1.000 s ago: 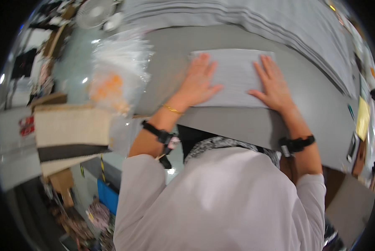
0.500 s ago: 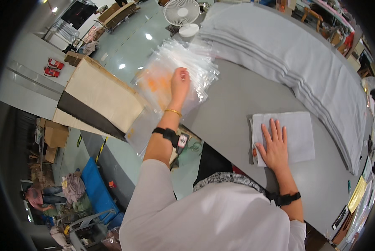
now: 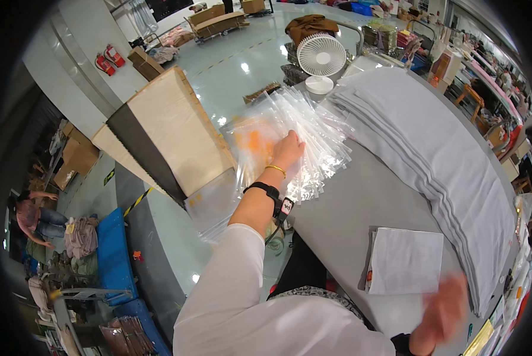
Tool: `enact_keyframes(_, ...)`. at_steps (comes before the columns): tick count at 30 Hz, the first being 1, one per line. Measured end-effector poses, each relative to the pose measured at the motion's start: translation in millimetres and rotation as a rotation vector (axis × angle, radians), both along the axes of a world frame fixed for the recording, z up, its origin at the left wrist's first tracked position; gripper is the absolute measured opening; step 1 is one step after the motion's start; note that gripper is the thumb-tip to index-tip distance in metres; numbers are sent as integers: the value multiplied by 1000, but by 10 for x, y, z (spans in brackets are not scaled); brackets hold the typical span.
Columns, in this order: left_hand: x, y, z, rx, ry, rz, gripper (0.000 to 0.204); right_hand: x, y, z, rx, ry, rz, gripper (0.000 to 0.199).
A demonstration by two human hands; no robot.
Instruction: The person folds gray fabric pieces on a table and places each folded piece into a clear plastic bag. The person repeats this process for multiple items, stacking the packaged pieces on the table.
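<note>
Grey folded cloth [image 3: 406,261] no longer lies under the right hand [image 3: 446,308].

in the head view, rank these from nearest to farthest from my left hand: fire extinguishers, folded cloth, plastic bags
1. Plastic bags: right at the left hand, fanned out around it.
2. Folded cloth: on the table, to the hand's right and nearer your body.
3. Fire extinguishers: far left, beyond the table, against the wall.

My right hand [image 3: 445,307] smears into blur, while my left hand [image 3: 288,151] looks fairly sharp. Bright indoor light leaves white glints on the glossy floor [image 3: 233,83] and clear bags [image 3: 320,139]; straight edges bow toward the dark rim.
</note>
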State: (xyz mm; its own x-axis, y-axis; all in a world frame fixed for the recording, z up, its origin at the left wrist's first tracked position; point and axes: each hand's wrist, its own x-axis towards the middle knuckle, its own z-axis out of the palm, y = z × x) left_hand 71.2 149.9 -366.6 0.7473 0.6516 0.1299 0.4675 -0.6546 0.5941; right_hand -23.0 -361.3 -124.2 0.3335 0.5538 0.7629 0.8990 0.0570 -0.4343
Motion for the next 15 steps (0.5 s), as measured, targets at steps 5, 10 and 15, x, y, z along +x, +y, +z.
enact_keyframes(5, -37, -42, 44, 25, 38, 5, 35, -349, -60, 476, 105, -303, -22, 39)
enact_keyframes(10, -37, -135, 21, 143, 83, 104, 30, -387, -165, 510, 148, -334, -75, 37)
enact_keyframes(15, -193, -229, 197, 217, 102, 45, 24, -473, -452, 516, 177, -336, -134, 36)
